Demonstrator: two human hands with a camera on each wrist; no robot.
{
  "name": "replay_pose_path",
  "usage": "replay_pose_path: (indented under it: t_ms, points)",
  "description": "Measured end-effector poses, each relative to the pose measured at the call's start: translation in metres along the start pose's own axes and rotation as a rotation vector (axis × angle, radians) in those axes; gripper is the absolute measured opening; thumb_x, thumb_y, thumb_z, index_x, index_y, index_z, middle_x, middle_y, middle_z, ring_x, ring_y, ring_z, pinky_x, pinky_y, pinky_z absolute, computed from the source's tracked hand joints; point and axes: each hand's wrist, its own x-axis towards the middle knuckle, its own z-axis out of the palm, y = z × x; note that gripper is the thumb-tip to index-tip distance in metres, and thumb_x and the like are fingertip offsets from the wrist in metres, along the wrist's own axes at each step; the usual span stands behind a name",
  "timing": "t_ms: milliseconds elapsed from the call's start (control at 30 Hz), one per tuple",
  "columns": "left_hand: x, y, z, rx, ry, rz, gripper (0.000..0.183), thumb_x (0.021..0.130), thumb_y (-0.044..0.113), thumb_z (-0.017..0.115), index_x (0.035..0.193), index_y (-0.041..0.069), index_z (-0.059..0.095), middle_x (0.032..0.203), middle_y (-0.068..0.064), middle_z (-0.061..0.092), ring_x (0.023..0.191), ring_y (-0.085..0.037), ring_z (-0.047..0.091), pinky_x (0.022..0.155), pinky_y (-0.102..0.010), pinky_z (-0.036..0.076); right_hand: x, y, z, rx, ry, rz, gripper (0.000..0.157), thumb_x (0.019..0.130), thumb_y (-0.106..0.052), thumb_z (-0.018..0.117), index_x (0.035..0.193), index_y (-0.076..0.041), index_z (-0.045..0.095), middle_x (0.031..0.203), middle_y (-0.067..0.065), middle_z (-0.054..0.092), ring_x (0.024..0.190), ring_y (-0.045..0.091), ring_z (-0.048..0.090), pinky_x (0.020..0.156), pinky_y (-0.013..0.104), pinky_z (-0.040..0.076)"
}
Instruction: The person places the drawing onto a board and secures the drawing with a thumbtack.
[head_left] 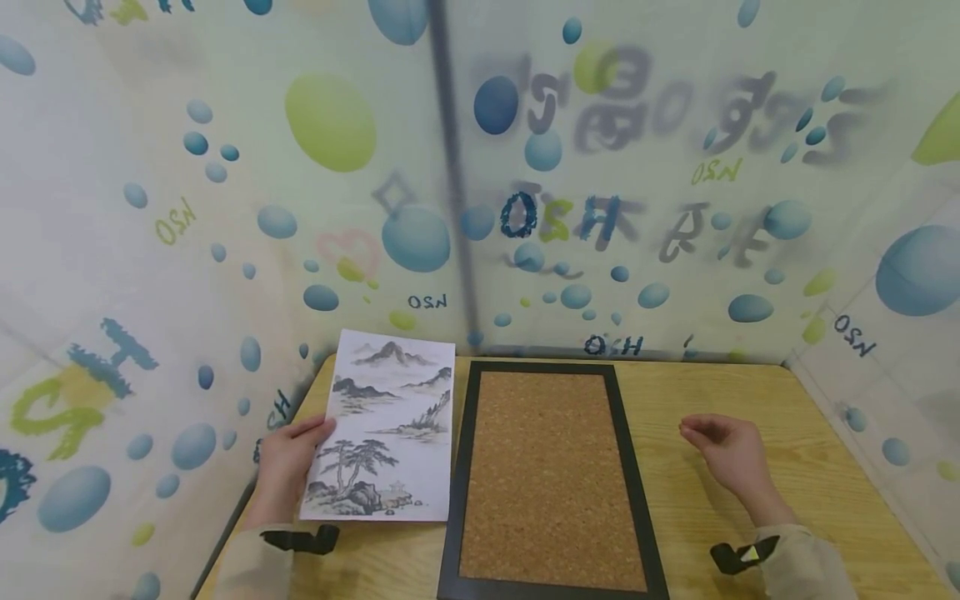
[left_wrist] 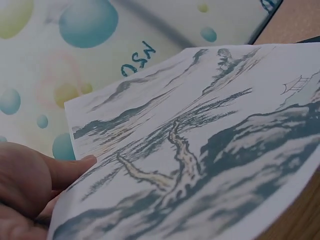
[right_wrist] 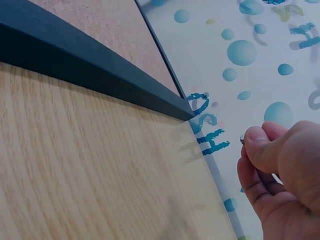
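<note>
In the head view my left hand (head_left: 287, 458) pinches the left edge of a white paper sheet (head_left: 386, 425) printed with an ink landscape of mountains and pines. The left wrist view shows the thumb lying over the sheet (left_wrist: 200, 165), which bends slightly. Right of the paper lies a cork board (head_left: 551, 475) with a black frame. Past the board's right side, my right hand (head_left: 727, 454) is held above the table. Its thumb and fingertips pinch a tiny shiny thing (right_wrist: 242, 140), mostly hidden; only a metallic speck shows, so its exact kind is unclear.
A light wooden table (head_left: 825, 517) lies beneath everything. Pale fabric-like walls (head_left: 675, 325) with bubble prints rise behind and on both sides of it. A black wrist strap mount (head_left: 300, 540) sits on the left sleeve, another (head_left: 744, 556) on the right.
</note>
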Motion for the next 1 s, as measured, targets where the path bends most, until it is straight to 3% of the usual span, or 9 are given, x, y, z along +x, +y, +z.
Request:
replay_pose_path:
  t_ms: [300,633,1000]
  points:
    - [-0.005,0.014,0.003,-0.023,-0.013,-0.006,0.05,0.099,0.024,0.078,0.142,0.002,0.066,0.137,-0.021,0.063,0.09,-0.016,0.067,0.068,-0.026,0.057,0.003,-0.006,0.0,0.0,-0.006,0.019,0.007,0.096,-0.004,0.078,0.101,0.0,0.08,0.097,0.016,0.079,0.08,-0.004,0.066,0.067,0.013,0.052]
    - [-0.003,0.009,0.032,-0.123,-0.066,0.004,0.048,0.099,0.021,0.079,0.14,0.0,0.066,0.133,-0.022,0.065,0.085,-0.015,0.07,0.068,-0.028,0.06,0.004,-0.012,0.002,0.017,-0.011,0.031,0.012,0.096,-0.007,0.08,0.105,0.001,0.081,0.101,0.017,0.079,0.082,-0.005,0.066,0.069,0.012,0.051]
    - [-0.013,0.012,0.062,-0.227,-0.148,-0.011,0.046,0.097,0.017,0.081,0.137,-0.003,0.067,0.116,-0.019,0.072,0.085,-0.018,0.072,0.068,-0.032,0.061,0.007,-0.015,0.006,0.05,-0.016,0.042,0.012,0.096,-0.006,0.08,0.105,0.002,0.081,0.101,0.018,0.078,0.083,-0.005,0.067,0.069,0.012,0.052]
